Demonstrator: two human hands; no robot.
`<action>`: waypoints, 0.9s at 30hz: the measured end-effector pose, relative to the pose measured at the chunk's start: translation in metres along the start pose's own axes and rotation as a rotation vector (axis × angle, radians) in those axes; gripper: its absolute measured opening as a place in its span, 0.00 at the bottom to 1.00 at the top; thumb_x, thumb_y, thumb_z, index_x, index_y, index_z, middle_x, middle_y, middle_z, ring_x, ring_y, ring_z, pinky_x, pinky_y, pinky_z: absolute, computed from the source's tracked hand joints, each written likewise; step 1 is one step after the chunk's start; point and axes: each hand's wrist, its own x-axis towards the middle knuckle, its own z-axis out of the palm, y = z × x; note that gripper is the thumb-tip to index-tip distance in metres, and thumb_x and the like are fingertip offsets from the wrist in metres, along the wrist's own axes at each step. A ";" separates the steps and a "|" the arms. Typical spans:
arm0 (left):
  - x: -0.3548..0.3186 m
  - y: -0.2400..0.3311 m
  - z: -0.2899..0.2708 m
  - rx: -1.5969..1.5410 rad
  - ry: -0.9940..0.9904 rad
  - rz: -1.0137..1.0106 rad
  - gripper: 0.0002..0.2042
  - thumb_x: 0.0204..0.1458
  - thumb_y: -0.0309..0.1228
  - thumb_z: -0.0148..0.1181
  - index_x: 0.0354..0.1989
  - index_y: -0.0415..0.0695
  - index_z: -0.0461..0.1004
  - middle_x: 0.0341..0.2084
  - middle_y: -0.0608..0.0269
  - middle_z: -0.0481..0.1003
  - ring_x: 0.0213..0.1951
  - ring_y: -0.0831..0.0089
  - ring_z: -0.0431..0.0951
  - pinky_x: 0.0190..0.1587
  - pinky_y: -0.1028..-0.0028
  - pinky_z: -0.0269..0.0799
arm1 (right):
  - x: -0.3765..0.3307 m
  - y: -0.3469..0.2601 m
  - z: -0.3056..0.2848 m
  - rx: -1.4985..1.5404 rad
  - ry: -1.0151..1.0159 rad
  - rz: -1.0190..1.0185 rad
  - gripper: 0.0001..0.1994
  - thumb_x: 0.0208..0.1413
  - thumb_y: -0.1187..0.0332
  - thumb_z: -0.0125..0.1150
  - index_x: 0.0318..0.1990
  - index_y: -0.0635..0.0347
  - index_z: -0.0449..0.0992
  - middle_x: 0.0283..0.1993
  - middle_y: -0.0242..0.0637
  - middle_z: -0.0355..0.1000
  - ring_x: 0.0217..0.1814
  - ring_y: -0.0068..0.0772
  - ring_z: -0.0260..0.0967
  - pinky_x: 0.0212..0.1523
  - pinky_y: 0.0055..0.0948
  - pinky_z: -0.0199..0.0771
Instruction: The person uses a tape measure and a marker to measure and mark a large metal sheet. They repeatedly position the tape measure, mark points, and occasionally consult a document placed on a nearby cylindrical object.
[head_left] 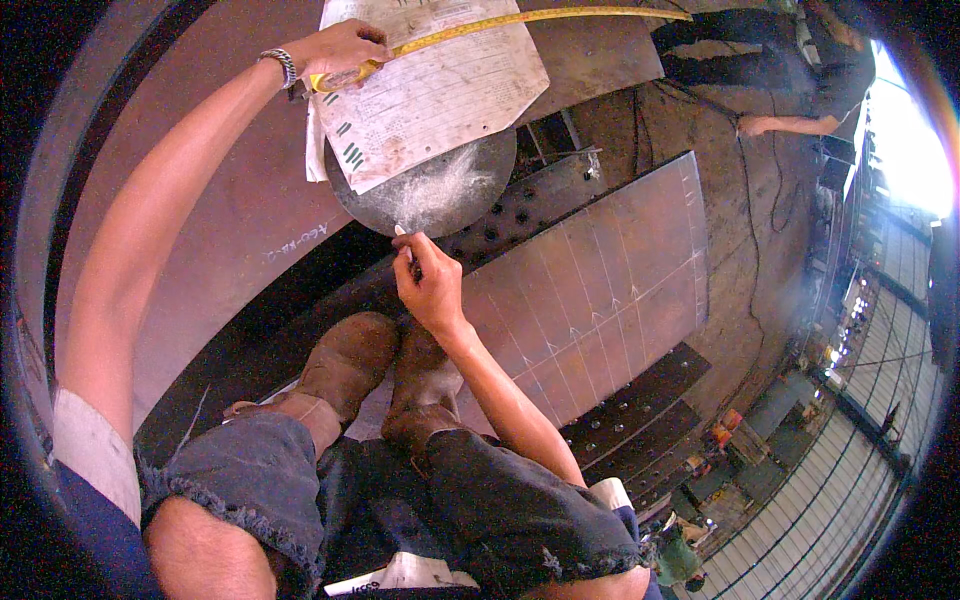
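My left hand [345, 50], with a chain bracelet at the wrist, is closed round a tape measure [338, 80] at the top left. Its yellow blade [520, 18] runs out to the right, across printed, smudged paper sheets [440, 105]. Dark green marks show along the paper's left edge. Under the sheets lies a round grey metal disc [480, 175], dusted with whitish powder. Close to the disc's near edge, my right hand [432, 285] pinches a short white stick of chalk [400, 230], its tip pointing toward the disc.
A brown steel plate [610, 290] with white lines lies to the right. Another large plate [210, 230] spreads on the left. Dark beams with holes [645, 425] are at the lower right. Cables [745, 220] trail over the floor. Another person [830, 85] is at the upper right.
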 end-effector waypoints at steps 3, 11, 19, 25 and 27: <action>-0.005 -0.005 0.003 0.073 0.121 0.037 0.24 0.57 0.45 0.58 0.47 0.31 0.74 0.35 0.58 0.79 0.37 0.73 0.77 0.44 0.72 0.73 | -0.001 -0.001 0.001 -0.008 -0.003 0.010 0.03 0.55 0.76 0.55 0.37 0.62 0.73 0.31 0.45 0.75 0.25 0.41 0.74 0.27 0.32 0.72; -0.010 0.017 -0.009 0.104 -0.069 -0.020 0.28 0.56 0.47 0.58 0.53 0.31 0.71 0.42 0.53 0.78 0.43 0.69 0.77 0.50 0.71 0.71 | 0.000 0.001 0.002 -0.025 -0.005 -0.012 0.04 0.55 0.76 0.55 0.37 0.61 0.73 0.32 0.46 0.75 0.26 0.44 0.74 0.27 0.34 0.72; -0.003 0.009 -0.007 0.055 -0.117 0.034 0.23 0.58 0.45 0.57 0.46 0.33 0.75 0.38 0.54 0.78 0.41 0.71 0.75 0.48 0.71 0.70 | -0.001 0.002 0.002 -0.056 -0.004 -0.031 0.03 0.55 0.76 0.55 0.37 0.61 0.73 0.31 0.45 0.75 0.25 0.43 0.74 0.27 0.34 0.72; -0.006 0.009 -0.005 0.069 -0.050 0.068 0.23 0.58 0.45 0.57 0.45 0.33 0.75 0.38 0.56 0.78 0.42 0.72 0.75 0.49 0.71 0.70 | -0.001 0.003 0.004 -0.062 -0.010 -0.039 0.03 0.56 0.75 0.55 0.37 0.61 0.73 0.31 0.45 0.75 0.26 0.43 0.74 0.27 0.34 0.73; -0.005 0.006 -0.005 0.077 -0.047 0.056 0.23 0.58 0.45 0.57 0.46 0.33 0.75 0.38 0.57 0.78 0.42 0.71 0.75 0.50 0.71 0.70 | -0.002 0.003 0.004 -0.061 -0.020 -0.027 0.03 0.56 0.75 0.55 0.37 0.61 0.73 0.31 0.45 0.75 0.27 0.43 0.75 0.28 0.34 0.73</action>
